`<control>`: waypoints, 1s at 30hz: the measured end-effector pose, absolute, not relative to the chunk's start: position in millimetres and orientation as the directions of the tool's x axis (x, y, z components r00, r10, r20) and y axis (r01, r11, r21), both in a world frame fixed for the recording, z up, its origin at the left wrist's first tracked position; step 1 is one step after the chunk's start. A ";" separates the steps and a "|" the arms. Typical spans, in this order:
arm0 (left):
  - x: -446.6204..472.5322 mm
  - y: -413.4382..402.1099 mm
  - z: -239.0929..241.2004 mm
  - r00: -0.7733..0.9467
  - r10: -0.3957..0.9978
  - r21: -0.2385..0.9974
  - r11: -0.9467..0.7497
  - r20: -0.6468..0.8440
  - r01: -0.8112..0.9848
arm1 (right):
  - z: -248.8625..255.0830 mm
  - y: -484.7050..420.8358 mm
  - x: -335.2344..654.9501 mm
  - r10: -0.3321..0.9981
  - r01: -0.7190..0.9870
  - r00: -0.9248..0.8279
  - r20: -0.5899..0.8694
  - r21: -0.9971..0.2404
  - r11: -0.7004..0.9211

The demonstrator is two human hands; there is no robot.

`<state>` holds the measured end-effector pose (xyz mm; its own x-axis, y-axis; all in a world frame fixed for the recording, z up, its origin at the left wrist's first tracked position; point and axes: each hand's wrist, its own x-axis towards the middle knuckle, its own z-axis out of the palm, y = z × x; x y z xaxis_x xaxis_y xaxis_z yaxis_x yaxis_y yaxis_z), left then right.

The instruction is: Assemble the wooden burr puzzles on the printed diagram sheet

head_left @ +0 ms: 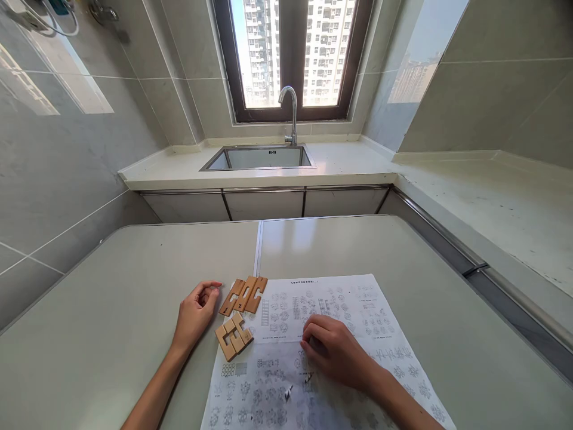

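My left hand (pixel 199 313) rests on the table, fingers loosely bent and the index finger stretched toward the wooden pieces, with nothing visible in it. Beside it lie three brown notched wooden puzzle pieces (pixel 245 292), side by side, with slots cut in them. Just below, several lighter wooden puzzle pieces (pixel 233 335) sit close together; I cannot tell whether they interlock. Both groups overlap the left edge of a large printed sheet (pixel 277 352) covered in small diagrams. Over the middle of the sheet, my right hand (pixel 333 346) is loosely closed, no object showing in its curled fingers.
Two small torn-looking spots (pixel 287 392) show on the lower sheet. A pale table (pixel 134 286) with a centre seam spreads around it. Beyond stand a white counter (pixel 353 158), a sink (pixel 268 158) and a tap (pixel 293 116) below a window. Tiled walls flank both sides.
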<state>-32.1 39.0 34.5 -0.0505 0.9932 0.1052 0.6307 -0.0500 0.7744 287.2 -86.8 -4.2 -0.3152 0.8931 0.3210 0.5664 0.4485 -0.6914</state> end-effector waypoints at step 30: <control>-30.5 37.5 36.4 -0.036 0.991 0.750 -0.071 0.125 0.658 | -1.5 -87.0 288.1 0.897 0.566 -0.321 0.304 -0.697 0.440</control>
